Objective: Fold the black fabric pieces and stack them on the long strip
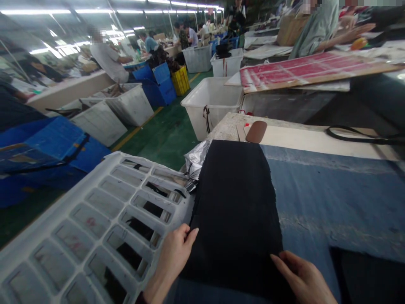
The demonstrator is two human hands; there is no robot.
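Watching from over here: black cloth (237,211) lies flat on the blue-topped desk (329,198), left hand (175,249) pinching its left edge, right hand (300,270) pinching the right. Probably light, soft, bit floppy, so opposite edges seem the spots to grab.

Black, roughly rectangular fabric panel (237,211) on the blue-grey counter (322,198), left hand (175,249) at its left edge, right hand (302,274) at its right. Left: white plastic grid (63,209). Near right: second black fabric piece (370,274). Far: brown rounded piece (256,131); beyond, white plastic bin (196,114).
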